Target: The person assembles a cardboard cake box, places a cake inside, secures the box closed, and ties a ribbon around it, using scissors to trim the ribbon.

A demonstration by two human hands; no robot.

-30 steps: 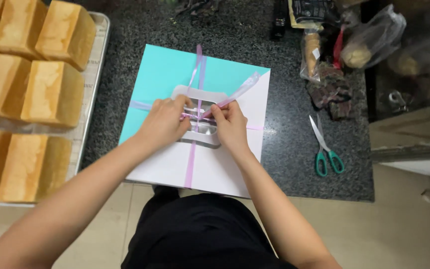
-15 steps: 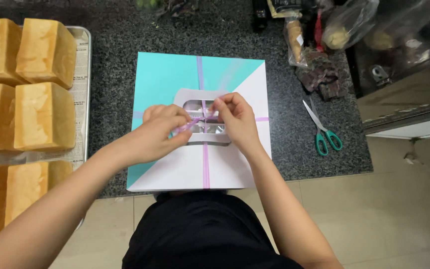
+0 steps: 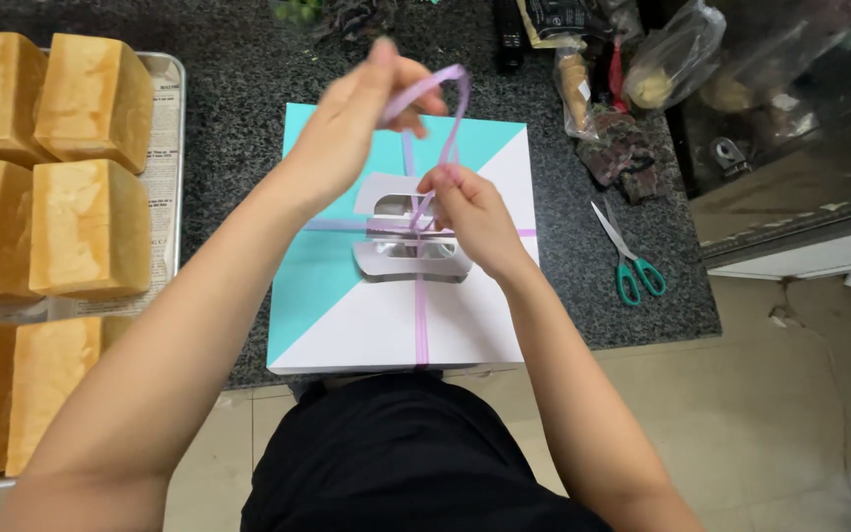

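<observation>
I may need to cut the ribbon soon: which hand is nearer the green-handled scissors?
Right. The right hand pinches ribbon over the box's handle, on the side toward the green-handled scissors. The left hand is raised farther away, holding a ribbon loop.

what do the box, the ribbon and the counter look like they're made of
Box: probably coated card, smooth flat teal and white faces with crisp edges and a folded cut-out handle.
Ribbon: thin lilac, slightly sheer strip, likely plastic or satin; it loops limply between the left hand and right hand.
Counter: dark speckled surface, seemingly polished granite or similar stone.
</observation>
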